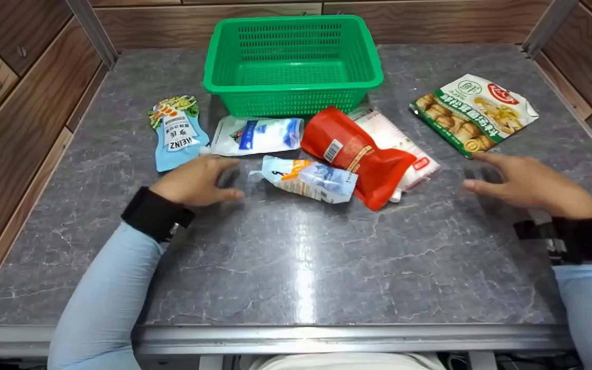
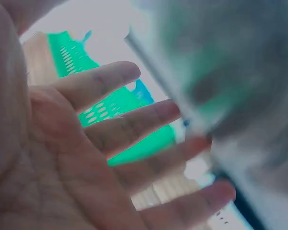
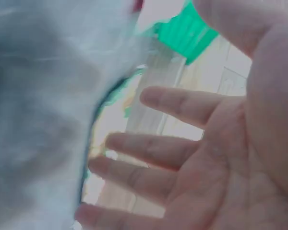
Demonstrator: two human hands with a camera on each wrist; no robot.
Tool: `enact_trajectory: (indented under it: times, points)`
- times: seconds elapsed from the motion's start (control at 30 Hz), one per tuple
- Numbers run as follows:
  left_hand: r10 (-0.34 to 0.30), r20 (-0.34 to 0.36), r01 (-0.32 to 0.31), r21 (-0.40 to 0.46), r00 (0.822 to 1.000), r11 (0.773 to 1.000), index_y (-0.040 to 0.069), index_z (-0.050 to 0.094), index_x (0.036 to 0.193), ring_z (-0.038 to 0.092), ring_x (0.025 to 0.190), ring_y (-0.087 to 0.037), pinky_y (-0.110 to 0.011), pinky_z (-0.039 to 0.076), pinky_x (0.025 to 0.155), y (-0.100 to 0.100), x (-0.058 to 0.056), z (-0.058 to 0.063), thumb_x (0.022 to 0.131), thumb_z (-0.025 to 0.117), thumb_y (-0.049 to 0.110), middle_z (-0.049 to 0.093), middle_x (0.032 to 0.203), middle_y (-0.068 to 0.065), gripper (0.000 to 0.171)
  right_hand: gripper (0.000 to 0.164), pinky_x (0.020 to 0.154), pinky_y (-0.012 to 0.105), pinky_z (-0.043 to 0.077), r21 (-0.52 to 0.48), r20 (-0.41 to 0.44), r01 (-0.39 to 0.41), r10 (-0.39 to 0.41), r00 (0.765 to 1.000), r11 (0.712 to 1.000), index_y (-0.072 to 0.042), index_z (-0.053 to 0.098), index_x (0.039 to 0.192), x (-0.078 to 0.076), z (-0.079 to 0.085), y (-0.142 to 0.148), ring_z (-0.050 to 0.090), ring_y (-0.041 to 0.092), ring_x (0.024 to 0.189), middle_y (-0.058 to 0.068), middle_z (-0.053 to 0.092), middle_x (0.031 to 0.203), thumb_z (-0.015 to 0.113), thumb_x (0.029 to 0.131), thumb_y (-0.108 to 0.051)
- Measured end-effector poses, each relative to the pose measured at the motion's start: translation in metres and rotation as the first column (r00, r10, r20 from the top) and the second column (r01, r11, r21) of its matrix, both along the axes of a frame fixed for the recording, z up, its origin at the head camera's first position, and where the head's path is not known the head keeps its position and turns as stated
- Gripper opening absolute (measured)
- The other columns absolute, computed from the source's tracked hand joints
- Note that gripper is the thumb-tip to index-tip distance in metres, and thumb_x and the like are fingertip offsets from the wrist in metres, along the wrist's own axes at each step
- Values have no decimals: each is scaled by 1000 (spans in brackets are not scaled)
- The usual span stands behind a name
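Note:
My left hand (image 1: 198, 180) hovers over the table, thumb and fingers apart, just in front of a light blue Heinz sauce pouch (image 1: 179, 136). To its right lie a white-and-blue pouch (image 1: 270, 136) and a crumpled pale blue pouch (image 1: 311, 180). A red bag (image 1: 350, 151) partly covers a white packet with a red label (image 1: 419, 163). On the right, my right hand (image 1: 537, 185) is near the lower corner of a green-and-white food bag (image 1: 473, 115); whether it touches is unclear. Both wrist views show spread fingers (image 2: 134, 122) (image 3: 149, 143) holding nothing.
A green plastic basket (image 1: 296, 88) with nothing visible inside stands at the back middle of the grey marbled table (image 1: 234, 267). Wood-patterned panels (image 1: 455, 25) edge the back and sides. A metal rail (image 1: 296, 336) runs along the front.

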State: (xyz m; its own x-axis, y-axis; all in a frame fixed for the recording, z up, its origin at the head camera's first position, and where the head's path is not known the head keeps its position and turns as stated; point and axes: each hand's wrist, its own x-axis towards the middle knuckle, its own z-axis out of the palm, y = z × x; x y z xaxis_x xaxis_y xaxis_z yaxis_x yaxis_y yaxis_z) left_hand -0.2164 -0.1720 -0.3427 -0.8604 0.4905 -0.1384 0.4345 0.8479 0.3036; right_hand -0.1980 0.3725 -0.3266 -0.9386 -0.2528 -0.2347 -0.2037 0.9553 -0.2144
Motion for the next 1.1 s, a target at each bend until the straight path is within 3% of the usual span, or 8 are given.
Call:
enact_trajectory:
  times: [0.2, 0.33, 0.47, 0.57, 0.77, 0.87, 1.0, 1.1]
  points:
    - [81, -20, -76, 199, 997, 977, 11, 44, 134, 50, 112, -27, -45, 42, 94, -9, -26, 33, 82, 60, 49, 52, 127, -12, 66, 67, 81, 56, 42, -130, -151, -53, 33, 988, 990, -9, 40, 136, -23, 31, -30, 55, 40, 102, 22, 59, 114, 52, 86, -52]
    - [256, -110, -200, 366, 960, 909, 9, 45, 132, 51, 105, -24, -39, 43, 90, -8, -52, 47, 86, 59, 42, 55, 119, -12, 59, 63, 75, 42, 46, -261, -195, -8, -44, 980, 965, -9, 44, 133, -50, 44, -58, 60, 29, 93, 17, 64, 107, 51, 87, -52]
    - [511, -94, -398, 512, 854, 761, 11, 39, 136, 46, 112, -20, -33, 39, 93, -2, -79, 51, 88, 53, 46, 49, 126, -10, 61, 69, 63, 22, 48, -387, -156, 99, -170, 973, 917, -11, 41, 135, -78, 48, -85, 62, 12, 81, 13, 64, 106, 47, 85, -59]
    - [630, 45, -540, 565, 776, 625, 12, 27, 141, 38, 124, -19, -30, 34, 100, 3, -95, 49, 89, 47, 51, 37, 139, -9, 68, 74, 61, 19, 50, -502, -68, 188, -255, 965, 844, -11, 35, 138, -100, 45, -104, 63, 9, 80, 12, 62, 110, 46, 83, -59]
    - [628, 397, -713, 580, 670, 394, 15, 10, 146, 16, 136, -15, -27, 25, 108, 3, -117, 34, 91, 45, 48, 14, 151, -3, 74, 78, 69, 29, 54, -632, 179, 358, -320, 930, 688, -11, 27, 142, -137, 35, -132, 63, 16, 86, 8, 61, 104, 47, 83, -57]
    - [566, 487, -721, 615, 666, 320, 13, 11, 146, 19, 135, -15, -29, 31, 105, 2, -122, 27, 93, 44, 40, 15, 150, -4, 68, 73, 66, 29, 54, -684, 264, 398, -301, 916, 611, -8, 29, 140, -149, 30, -140, 62, 16, 80, 8, 60, 99, 50, 85, -51]
    - [422, 582, -697, 690, 695, 195, 15, 15, 146, 37, 126, -23, -40, 44, 94, 5, -126, 23, 97, 39, 27, 26, 145, -7, 56, 60, 59, 25, 53, -766, 352, 431, -251, 902, 477, -6, 32, 139, -158, 26, -145, 58, 16, 74, 14, 56, 102, 52, 91, -36]
    - [360, 582, -663, 732, 729, 159, 15, 22, 144, 46, 118, -27, -44, 47, 89, 8, -128, 25, 98, 35, 22, 34, 139, -12, 49, 56, 56, 23, 52, -808, 381, 442, -227, 896, 390, -5, 33, 139, -161, 25, -146, 57, 14, 69, 15, 56, 101, 53, 92, -27]
